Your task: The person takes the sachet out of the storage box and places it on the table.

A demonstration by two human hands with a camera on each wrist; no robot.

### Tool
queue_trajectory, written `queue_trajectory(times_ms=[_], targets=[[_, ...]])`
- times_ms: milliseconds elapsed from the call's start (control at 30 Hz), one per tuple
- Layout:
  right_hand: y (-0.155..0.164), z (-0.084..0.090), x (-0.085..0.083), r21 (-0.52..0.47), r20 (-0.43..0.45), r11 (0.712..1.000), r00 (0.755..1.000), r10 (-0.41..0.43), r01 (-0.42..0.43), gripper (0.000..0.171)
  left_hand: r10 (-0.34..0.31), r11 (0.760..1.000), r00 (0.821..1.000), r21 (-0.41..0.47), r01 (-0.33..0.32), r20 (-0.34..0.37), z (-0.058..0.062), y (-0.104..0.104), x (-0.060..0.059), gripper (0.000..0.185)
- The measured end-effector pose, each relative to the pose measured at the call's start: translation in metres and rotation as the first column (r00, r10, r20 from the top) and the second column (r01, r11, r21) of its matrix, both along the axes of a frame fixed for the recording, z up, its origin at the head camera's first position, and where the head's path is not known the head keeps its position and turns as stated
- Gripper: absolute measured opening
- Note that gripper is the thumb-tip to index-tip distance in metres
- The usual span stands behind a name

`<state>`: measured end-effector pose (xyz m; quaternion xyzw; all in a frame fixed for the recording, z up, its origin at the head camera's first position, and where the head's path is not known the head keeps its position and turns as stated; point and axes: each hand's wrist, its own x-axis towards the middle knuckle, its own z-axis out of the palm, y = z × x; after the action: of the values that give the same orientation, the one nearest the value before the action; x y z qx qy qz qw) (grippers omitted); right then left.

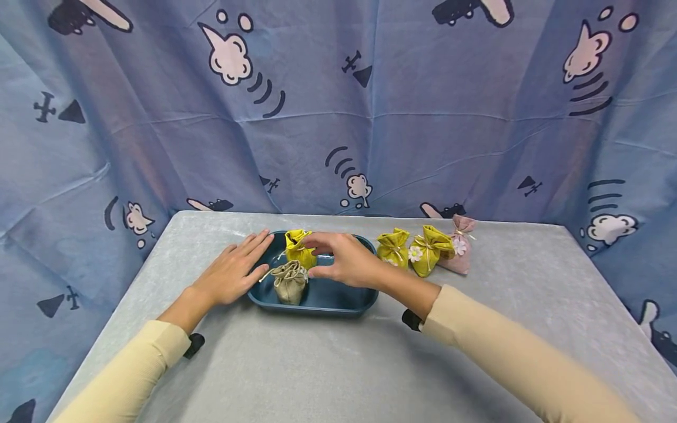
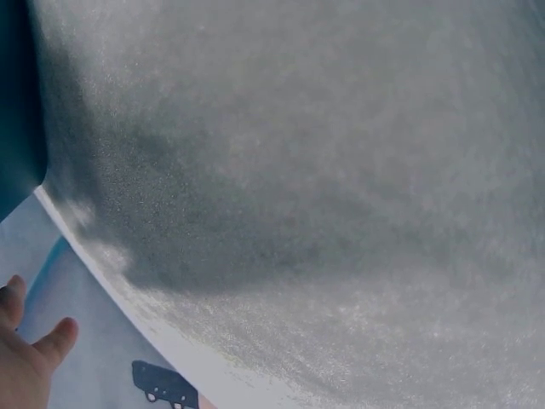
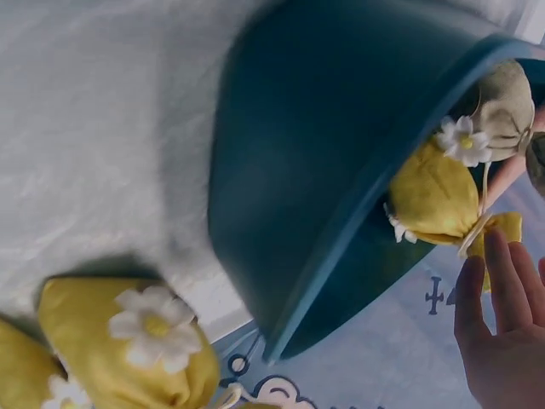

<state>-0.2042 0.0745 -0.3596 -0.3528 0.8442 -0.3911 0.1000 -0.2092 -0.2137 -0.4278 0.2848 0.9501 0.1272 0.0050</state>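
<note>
The right hand arches over the blue tray, thumb and fingers apart, holding nothing, beside the yellow pouch inside; a beige pouch stands in front. The left hand lies straight-fingered at the tray's left end.

Dark blue rounded-rectangular tray on a light grey table, before a blue printed cloth curtain
In the tray's left half, a yellow cloth drawstring bag sits behind a beige cloth drawstring bag. The left hand is at the tray's left end, the right hand above the tray, just right of both bags. Right of the tray, in order, come a second yellow cloth bag, a third yellow cloth bag and a pink cloth bag.
</note>
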Motion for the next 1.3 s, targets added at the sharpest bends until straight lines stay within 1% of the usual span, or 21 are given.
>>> queue_trajectory(times_ms=[200, 367, 500, 633, 767, 967, 1133, 1300], targets=[[-0.009, -0.004, 0.002, 0.032, 0.006, 0.999, 0.999, 0.033, -0.033, 0.057, 0.004, 1.0, 1.0, -0.005, -0.004, 0.004, -0.001, -0.001, 0.001, 0.066], [-0.015, -0.006, 0.002, 0.04, 0.009, 0.998, 0.999, 0.04, -0.041, 0.055, 0.007, 1.0, 1.0, 0.006, -0.007, -0.005, -0.002, -0.002, 0.001, 0.065], [-0.02, -0.01, 0.001, 0.072, -0.013, 0.996, 0.999, 0.049, -0.048, 0.051, 0.004, 1.0, 1.0, 0.011, -0.004, -0.014, -0.002, -0.002, 0.001, 0.065], [-0.024, -0.012, 0.001, 0.1, -0.03, 0.993, 0.997, 0.067, -0.064, 0.049, 0.008, 1.0, 1.0, 0.01, -0.008, -0.004, -0.001, -0.001, 0.001, 0.065], [-0.028, -0.012, 0.002, 0.113, -0.035, 0.991, 0.997, 0.071, -0.067, 0.049, 0.016, 1.0, 1.0, 0.008, -0.016, 0.01, 0.0, -0.001, 0.001, 0.065], [-0.035, -0.013, 0.003, 0.147, -0.044, 0.987, 0.996, 0.074, -0.067, 0.047, 0.011, 1.0, 1.0, 0.011, -0.012, 0.006, -0.002, -0.001, 0.0, 0.065], [-0.038, -0.017, 0.004, 0.172, -0.063, 0.983, 0.995, 0.073, -0.061, 0.046, 0.006, 1.0, 1.0, 0.015, -0.005, -0.005, -0.003, -0.001, -0.001, 0.065], [-0.042, -0.017, 0.004, 0.183, -0.062, 0.981, 0.996, 0.07, -0.057, 0.045, -0.003, 1.0, 1.0, 0.02, 0.003, -0.018, -0.003, -0.002, 0.0, 0.065]])
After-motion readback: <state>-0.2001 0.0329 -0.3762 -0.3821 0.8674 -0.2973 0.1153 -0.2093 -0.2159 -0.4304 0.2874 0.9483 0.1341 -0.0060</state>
